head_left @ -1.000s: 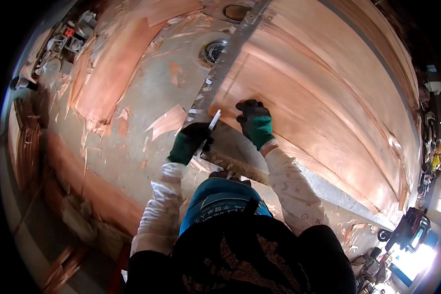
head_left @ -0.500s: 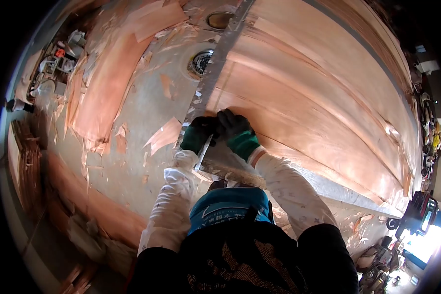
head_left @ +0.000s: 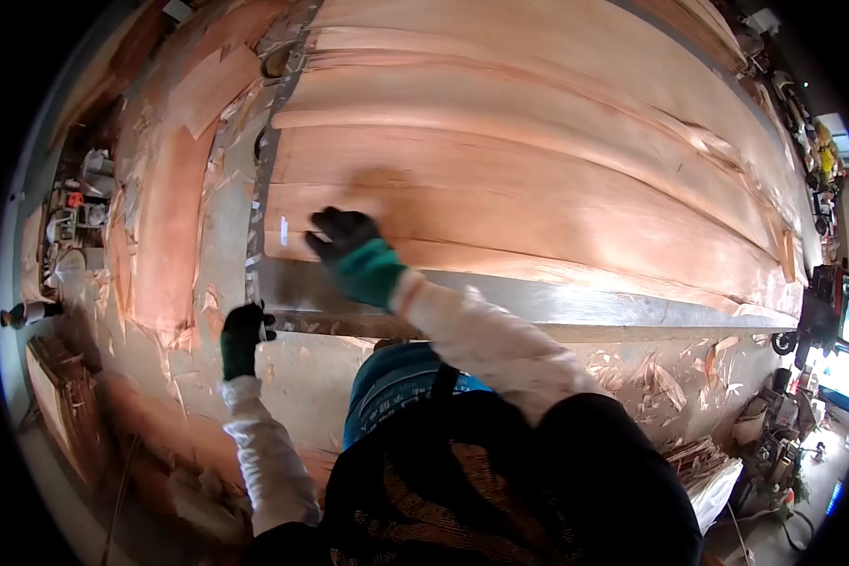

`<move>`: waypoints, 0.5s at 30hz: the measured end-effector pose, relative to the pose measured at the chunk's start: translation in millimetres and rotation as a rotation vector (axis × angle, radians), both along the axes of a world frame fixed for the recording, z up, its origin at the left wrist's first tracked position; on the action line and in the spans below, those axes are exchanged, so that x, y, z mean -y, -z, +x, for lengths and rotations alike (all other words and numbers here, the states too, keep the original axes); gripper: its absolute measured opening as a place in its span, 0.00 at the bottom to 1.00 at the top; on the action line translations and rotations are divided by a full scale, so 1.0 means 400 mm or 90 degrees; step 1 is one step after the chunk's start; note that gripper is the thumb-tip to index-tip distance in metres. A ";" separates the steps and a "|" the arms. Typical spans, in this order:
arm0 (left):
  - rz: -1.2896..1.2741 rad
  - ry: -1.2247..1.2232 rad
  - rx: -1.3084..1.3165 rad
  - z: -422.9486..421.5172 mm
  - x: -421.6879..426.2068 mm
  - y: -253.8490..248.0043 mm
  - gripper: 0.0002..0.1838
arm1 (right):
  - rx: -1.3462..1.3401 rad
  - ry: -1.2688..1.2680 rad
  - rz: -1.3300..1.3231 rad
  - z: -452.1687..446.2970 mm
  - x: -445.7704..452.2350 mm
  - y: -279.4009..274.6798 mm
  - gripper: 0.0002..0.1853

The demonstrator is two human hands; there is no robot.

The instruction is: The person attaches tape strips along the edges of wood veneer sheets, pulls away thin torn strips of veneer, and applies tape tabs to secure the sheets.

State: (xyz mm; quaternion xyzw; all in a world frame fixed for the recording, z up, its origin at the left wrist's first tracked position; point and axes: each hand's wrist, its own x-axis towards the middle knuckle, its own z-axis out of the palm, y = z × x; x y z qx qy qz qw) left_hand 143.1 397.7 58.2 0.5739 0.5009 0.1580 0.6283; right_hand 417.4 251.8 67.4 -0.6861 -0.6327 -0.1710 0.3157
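Note:
My right hand [head_left: 357, 255], in a black and green work glove, hovers over or touches the near left part of a thin wood veneer sheet [head_left: 500, 170]; I cannot tell which. Its fingers are apart and hold nothing visible. A short pale strip [head_left: 284, 231] like tape lies on the veneer just left of it. My left hand [head_left: 243, 338], gloved alike, is at the near left corner of the metal-edged table [head_left: 292, 283]. Its fingers are curled, and what they hold, if anything, is hidden. Several small white pieces line the table's left edge [head_left: 254, 222].
Long veneer pieces [head_left: 165, 226] and torn scraps lie on the floor to the left. More scraps [head_left: 665, 382] are scattered by the near edge. A wood stack [head_left: 66, 406] stands at lower left, and a vehicle [head_left: 825, 311] is far right.
My hands have parted: the right moved left onto the veneer area with fingers spread, the left went down to the table corner. The view has turned, and a pale strip now shows on the veneer.

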 end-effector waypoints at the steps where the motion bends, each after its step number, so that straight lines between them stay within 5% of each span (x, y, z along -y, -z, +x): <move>1: 0.049 -0.006 0.016 -0.012 0.062 0.009 0.13 | -0.054 0.006 -0.066 0.045 0.084 0.000 0.16; 6: -0.067 0.010 0.071 0.142 0.385 -0.025 0.15 | -0.221 0.151 -0.234 0.290 0.475 -0.028 0.13; 15: -0.082 0.170 0.088 0.634 0.587 0.001 0.18 | -0.169 0.095 -0.239 0.365 0.531 0.071 0.12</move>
